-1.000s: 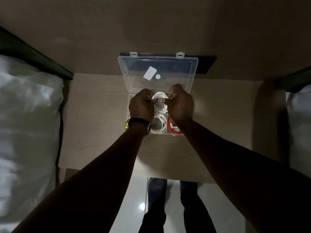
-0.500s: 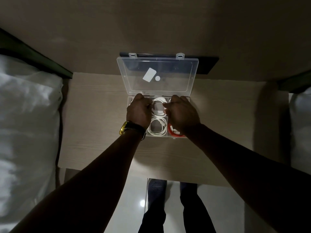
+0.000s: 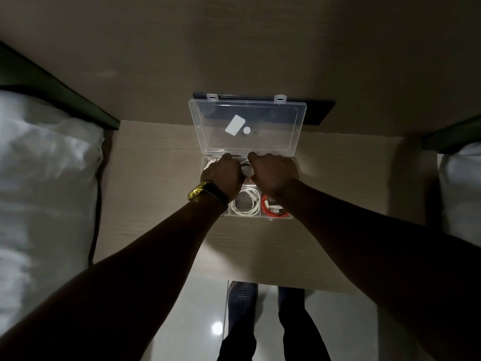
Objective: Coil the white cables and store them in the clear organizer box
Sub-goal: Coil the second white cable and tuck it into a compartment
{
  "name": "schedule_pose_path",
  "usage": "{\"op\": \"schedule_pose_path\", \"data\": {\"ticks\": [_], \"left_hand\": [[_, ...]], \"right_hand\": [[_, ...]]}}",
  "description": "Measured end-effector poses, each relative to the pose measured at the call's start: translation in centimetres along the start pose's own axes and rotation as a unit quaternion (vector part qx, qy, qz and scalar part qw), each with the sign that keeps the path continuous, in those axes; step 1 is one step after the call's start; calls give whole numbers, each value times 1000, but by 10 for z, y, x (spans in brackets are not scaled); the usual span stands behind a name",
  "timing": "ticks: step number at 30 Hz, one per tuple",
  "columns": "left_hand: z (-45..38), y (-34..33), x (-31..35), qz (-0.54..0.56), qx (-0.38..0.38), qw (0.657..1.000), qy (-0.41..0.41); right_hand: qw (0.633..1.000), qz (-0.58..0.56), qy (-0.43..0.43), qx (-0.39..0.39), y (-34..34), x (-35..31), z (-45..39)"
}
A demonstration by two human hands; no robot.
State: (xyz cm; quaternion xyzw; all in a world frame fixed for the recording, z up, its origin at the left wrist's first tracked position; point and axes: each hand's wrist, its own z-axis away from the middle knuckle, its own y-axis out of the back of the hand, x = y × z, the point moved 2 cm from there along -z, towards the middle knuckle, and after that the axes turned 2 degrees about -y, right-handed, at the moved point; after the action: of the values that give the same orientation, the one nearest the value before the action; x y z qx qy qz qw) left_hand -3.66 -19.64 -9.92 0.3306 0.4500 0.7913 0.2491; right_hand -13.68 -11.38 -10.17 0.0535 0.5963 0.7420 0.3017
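The clear organizer box (image 3: 205,162) sits on a light wooden table, its lid (image 3: 247,123) standing up at the back. My left hand (image 3: 223,175) and my right hand (image 3: 275,173) press down together into the box's back middle compartment, fingers curled around a coiled white cable (image 3: 246,166) that shows only as a sliver between them. Another coiled white cable (image 3: 246,201) lies in the front middle compartment. A red cable (image 3: 273,210) fills the front right one. A further white cable (image 3: 210,162) peeks out in the back left compartment.
The table (image 3: 156,191) stands between two white-covered beds (image 3: 44,191) left and right. A dark flat object (image 3: 318,112) lies behind the lid against the wall. Below the table's front edge I see a glossy floor and a person's legs and shoes (image 3: 242,298).
Both hands have moved down and back with the white coil, from above the box into its back middle compartment. The coil is now mostly hidden by the hands.
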Motion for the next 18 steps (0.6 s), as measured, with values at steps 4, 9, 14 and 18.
{"op": "schedule_pose_path", "data": {"ticks": [4, 9, 14, 18], "left_hand": [[4, 1, -8, 73, -29, 995, -58], [3, 1, -23, 113, -54, 991, -36], [2, -2, -20, 105, -21, 994, -7], [2, -2, -18, 87, -34, 995, -20]], "right_hand": [[999, -38, -14, -26, -2, 7, 5], [987, -134, -32, -84, -9, 16, 9], [988, -129, -53, -63, -6, 19, 13], [993, -86, -34, -70, 3, 15, 7]]}}
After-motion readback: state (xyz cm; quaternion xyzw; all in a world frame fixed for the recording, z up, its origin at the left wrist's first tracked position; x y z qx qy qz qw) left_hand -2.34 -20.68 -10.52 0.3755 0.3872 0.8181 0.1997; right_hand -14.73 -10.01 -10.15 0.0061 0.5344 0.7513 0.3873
